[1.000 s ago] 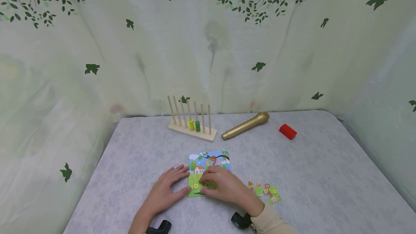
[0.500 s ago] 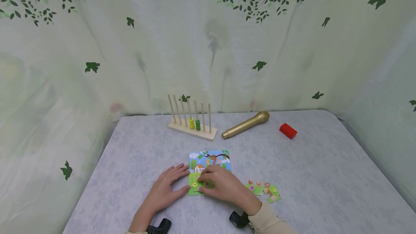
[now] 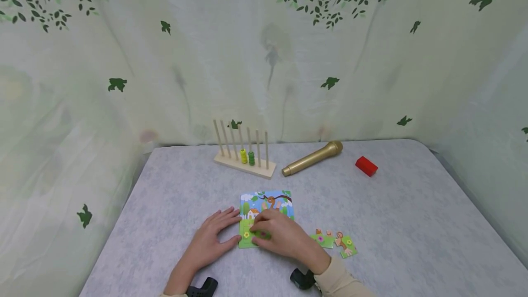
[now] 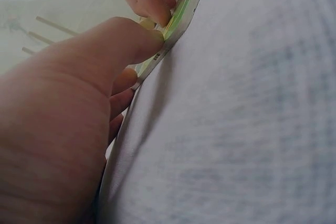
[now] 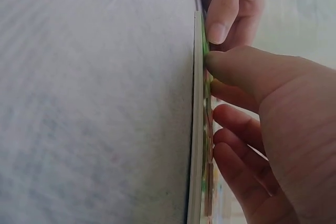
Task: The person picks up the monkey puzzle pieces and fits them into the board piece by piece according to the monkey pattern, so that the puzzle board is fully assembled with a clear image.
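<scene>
A jigsaw puzzle [image 3: 268, 198] with a house, trees and a brown animal lies flat in its tray in the head view. My left hand [image 3: 211, 241] rests on the table with fingers spread, its fingertips and thumb touching the tray's left edge. Over the lower half of the picture, my right hand [image 3: 286, 237] pinches a green puzzle piece [image 3: 246, 234] with a yellow flower at the lower left. Its thumb [image 5: 223, 65] presses down near the tray's edge in the right wrist view. The right hand hides much of the puzzle's lower part.
Loose puzzle pieces [image 3: 324, 241] lie right of the tray, partly behind the right forearm. Farther back stand a wooden peg rack [image 3: 243, 166] with yellow and green beads, a gold microphone [image 3: 312, 159] and a red block [image 3: 366, 166]. A leaf-printed curtain [image 3: 231, 58] hangs behind the table.
My right hand has shifted very slightly left, and the flowered puzzle piece has moved a little with it, lying more evenly in the tray. The left hand stays in place.
</scene>
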Motion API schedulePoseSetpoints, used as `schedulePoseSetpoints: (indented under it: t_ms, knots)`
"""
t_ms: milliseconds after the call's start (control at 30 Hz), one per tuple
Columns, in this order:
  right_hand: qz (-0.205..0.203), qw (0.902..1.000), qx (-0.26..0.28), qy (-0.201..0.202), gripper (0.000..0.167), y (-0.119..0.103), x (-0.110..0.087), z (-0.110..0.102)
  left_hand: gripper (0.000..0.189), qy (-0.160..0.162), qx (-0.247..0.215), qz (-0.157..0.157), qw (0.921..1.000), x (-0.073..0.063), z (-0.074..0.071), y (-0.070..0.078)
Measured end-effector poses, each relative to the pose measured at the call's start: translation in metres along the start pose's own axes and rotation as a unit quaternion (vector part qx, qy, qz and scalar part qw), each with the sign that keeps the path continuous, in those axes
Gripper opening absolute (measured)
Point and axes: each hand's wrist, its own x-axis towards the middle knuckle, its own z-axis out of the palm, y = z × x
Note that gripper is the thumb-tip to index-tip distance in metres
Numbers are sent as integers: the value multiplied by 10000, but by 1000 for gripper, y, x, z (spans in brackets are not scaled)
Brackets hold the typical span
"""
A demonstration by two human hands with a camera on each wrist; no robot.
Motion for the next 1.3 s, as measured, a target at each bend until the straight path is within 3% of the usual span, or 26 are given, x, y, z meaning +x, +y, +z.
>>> schedulePoseSetpoints:
  t_ms: [233, 400, 933, 1300]
  knots:
    - [4, 10000, -12, 4, 23, 1, -3, 0, 47, -76, -35, -84, 9999, 0, 0, -1]
    - [58, 9999, 92, -39, 24, 0, -6, -3, 46, -11, 9, 23, 10000, 0, 1, -1]
    - [356, 9991, 153, 147, 25, 6, -24, -29, 47, -151, -92, -230, 9996, 0, 0, 0]
    - [695, 9972, 138, 234, 29, 11, -40, -43, 47, -86, -18, -218, 9997, -1, 0, 0]
